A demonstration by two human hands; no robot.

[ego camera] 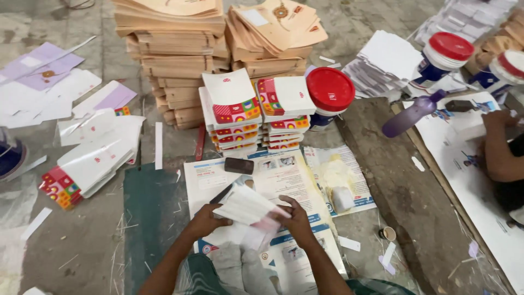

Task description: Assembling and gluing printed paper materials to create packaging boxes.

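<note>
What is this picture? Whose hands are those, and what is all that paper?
The camera sits on a person's head and looks down, so you see that person's own two arms. The left hand and the right hand together hold a white folded paper piece. They work on the floor, over a printed poster. Ahead stand stacks of white cartons with colourful edges, brown cardboard piles and a red-lidded tub. A small dark phone-like thing lies nearby. At the right edge is another person's arm.
</note>
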